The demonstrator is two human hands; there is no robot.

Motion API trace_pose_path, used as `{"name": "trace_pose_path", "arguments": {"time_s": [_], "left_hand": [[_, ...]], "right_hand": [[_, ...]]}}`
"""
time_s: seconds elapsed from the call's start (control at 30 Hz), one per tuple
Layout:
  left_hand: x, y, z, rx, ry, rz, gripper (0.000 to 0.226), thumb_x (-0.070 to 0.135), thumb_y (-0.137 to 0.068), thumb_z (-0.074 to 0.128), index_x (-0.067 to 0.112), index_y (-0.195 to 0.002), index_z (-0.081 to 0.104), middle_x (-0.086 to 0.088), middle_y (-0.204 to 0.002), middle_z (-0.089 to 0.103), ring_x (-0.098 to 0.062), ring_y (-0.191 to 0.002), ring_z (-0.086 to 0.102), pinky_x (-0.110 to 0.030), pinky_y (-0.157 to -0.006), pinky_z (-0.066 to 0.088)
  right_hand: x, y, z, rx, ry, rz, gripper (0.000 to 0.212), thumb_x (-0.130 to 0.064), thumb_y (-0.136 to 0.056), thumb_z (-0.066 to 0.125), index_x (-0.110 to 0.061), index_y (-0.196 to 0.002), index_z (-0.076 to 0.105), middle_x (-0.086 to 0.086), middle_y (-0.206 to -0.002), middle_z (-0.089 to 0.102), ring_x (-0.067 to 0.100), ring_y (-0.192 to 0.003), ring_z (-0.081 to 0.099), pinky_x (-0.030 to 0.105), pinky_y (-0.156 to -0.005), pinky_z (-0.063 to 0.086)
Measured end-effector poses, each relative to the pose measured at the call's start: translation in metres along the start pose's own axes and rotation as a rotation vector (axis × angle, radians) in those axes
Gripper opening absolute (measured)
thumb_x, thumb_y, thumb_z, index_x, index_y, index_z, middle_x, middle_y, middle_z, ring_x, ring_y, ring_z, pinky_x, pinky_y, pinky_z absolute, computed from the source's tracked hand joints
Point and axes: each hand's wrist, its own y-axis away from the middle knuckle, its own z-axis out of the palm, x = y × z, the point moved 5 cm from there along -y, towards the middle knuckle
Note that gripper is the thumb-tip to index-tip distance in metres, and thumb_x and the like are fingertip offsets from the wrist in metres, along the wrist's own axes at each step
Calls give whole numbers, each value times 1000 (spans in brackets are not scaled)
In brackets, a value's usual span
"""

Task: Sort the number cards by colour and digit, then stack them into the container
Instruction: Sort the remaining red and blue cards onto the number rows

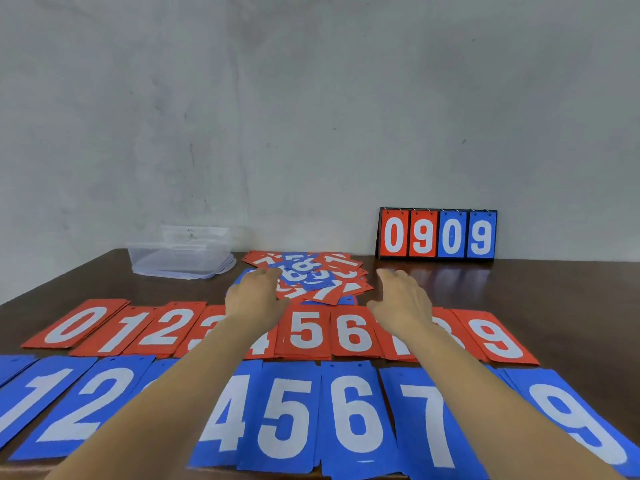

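A mixed heap of red and blue number cards (pixel 311 278) lies at the back middle of the table. My left hand (pixel 254 294) reaches to the heap's left edge, fingers loosely extended, its tips at the cards. My right hand (pixel 403 297) hovers just right of the heap, fingers relaxed and holding nothing. In front lies a row of red card piles (pixel 308 332) showing 0 to 9. Nearest me is a row of blue card piles (pixel 287 417). My forearms cover some of the digits. A clear plastic container (pixel 180 259) stands at the back left.
A small flip scoreboard (pixel 437 233) reading 0909 stands against the wall at the back right. The dark wooden table (pixel 540 289) shows bare surface at right. A second clear tub stands behind the container. The grey wall closes off the back.
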Motion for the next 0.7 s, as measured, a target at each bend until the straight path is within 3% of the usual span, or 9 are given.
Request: {"name": "trace_pose_path", "arguments": {"time_s": [0.13, 0.53, 0.7], "left_hand": [[-19, -46, 17, -20, 4, -7, 60, 41, -91, 60, 25, -145, 39, -2, -145, 48, -22, -127, 49, -42, -99, 48], [-45, -129, 94, -174, 63, 25, 65, 55, -90, 55, 25, -145, 39, 2, -147, 45, -18, -133, 43, -36, -102, 42], [-32, -150, 120, -284, 41, 116, 78, 67, -84, 53, 28, -148, 33, 3, -156, 30, -21, -143, 26, -44, -115, 22]], "right_hand": [[-8, -40, 21, -10, 29, 32, 65, -42, -87, 67, -20, -141, 38, 4, -134, 50, 20, -124, 49, 33, -93, 48], [-6, -119, 97, -97, 12, 114, 50, -45, -91, 59, -21, -134, 47, 1, -125, 53, 18, -114, 54, 31, -90, 50], [-13, -155, 127, -186, 74, 17, 56, -50, -95, 50, -17, -140, 42, 3, -143, 45, 21, -129, 42, 36, -102, 40]]}}
